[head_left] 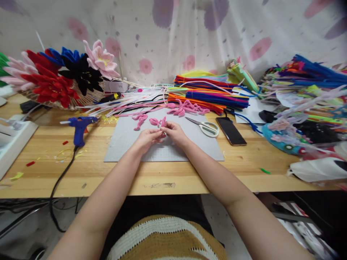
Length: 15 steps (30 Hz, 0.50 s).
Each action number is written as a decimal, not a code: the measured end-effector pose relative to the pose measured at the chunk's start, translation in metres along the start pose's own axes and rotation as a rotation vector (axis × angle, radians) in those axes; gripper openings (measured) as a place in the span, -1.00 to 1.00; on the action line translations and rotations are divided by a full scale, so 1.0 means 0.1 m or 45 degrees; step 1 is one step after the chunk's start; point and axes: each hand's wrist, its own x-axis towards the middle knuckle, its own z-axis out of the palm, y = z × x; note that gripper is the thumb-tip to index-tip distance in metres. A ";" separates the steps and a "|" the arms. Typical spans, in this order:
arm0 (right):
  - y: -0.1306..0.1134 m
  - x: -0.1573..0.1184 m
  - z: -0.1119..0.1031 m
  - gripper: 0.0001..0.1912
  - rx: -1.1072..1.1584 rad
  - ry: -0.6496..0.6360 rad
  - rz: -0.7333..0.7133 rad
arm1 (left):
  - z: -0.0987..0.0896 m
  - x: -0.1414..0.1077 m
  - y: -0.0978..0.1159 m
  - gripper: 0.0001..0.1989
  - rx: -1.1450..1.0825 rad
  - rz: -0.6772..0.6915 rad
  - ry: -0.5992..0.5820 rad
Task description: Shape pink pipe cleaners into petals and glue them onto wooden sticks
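Head camera: across the long, pale wooden worktable (168, 174) lies a flat grey rectangular mat (173, 151), presumably shielding the wood, with pale-handled metal scissors (201, 124) probably set for easy reach. Over the mat, the right hand (175, 133) pinches a small pink fuzzy looped piece (163, 121), seemingly to steady it, while the left hand (147, 139) has fingers drawn narrow just beside; whether they grip it, I cannot tell.
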 end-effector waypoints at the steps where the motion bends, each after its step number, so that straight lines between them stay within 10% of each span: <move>1: -0.02 -0.01 -0.01 -0.70 0.020 -0.045 0.032 | -0.01 -0.01 0.02 -0.77 -0.005 -0.027 -0.034; 11: -0.01 0.00 -0.03 -0.68 0.024 0.077 0.073 | 0.06 0.02 -0.10 -0.75 0.422 0.339 0.355; 15: 0.00 0.01 -0.03 -0.68 0.040 0.020 0.087 | 0.08 -0.01 -0.08 -0.78 0.333 0.271 0.286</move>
